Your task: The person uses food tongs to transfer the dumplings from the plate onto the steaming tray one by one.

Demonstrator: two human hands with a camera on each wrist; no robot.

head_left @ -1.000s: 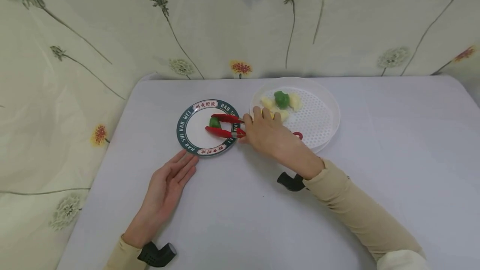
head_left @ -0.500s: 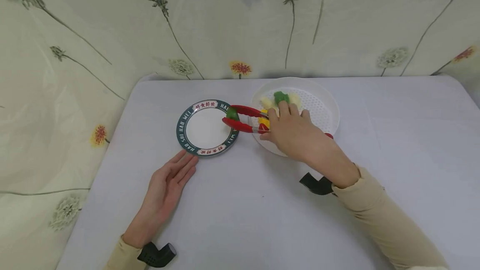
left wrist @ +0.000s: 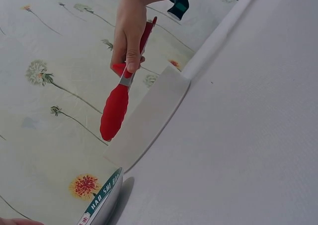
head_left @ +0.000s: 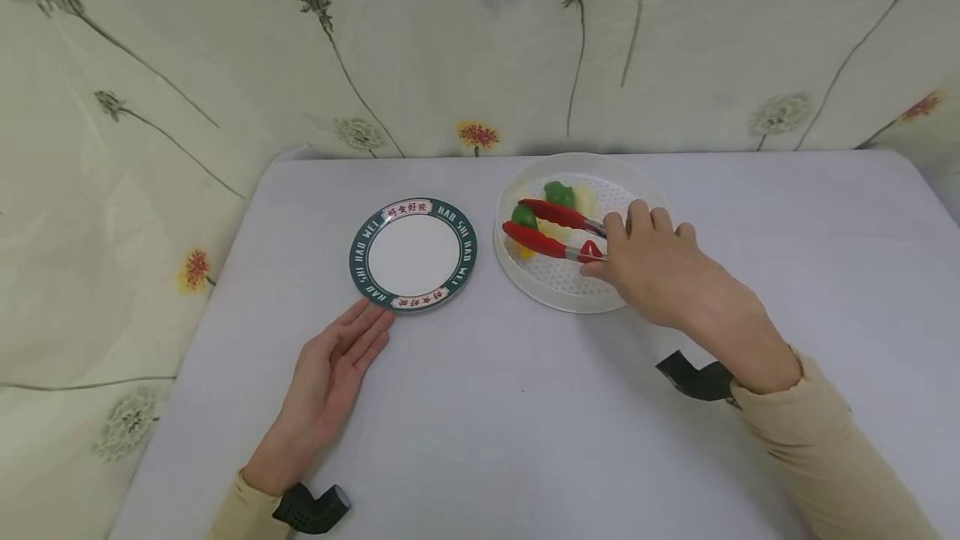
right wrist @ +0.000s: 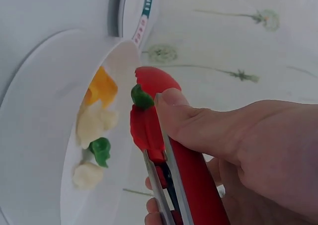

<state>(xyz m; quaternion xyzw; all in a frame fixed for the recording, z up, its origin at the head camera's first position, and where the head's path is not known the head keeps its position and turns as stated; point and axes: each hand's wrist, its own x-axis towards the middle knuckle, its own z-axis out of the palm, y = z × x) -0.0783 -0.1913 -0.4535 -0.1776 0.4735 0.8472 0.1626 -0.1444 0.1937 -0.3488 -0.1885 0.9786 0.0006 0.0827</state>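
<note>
My right hand (head_left: 667, 273) grips red-tipped metal tongs (head_left: 551, 248), thumb along one arm in the right wrist view. Between the tong tips sits a glossy green piece (right wrist: 141, 97) that looks like cut pepper, held above a white perforated round basket (head_left: 570, 302). Inside the basket lie another green piece (right wrist: 101, 151), several cream chunks (right wrist: 92, 128) and a yellow piece (right wrist: 103, 87). My left hand (head_left: 326, 386) lies with straight fingers, its fingertips touching the near rim of a green-bordered plate (head_left: 414, 255), whose white centre is bare.
A pale cloth (head_left: 525, 440) covers the table. Behind its far edge hangs a flower-printed curtain (head_left: 420, 40). Black wrist devices (head_left: 313, 509) are strapped at both cuffs. The plate stands close to the left of the basket.
The right hand has moved rightward with the tongs, carrying the green piece from the plate's centre to above the basket. My left hand stays in place at the plate's rim.
</note>
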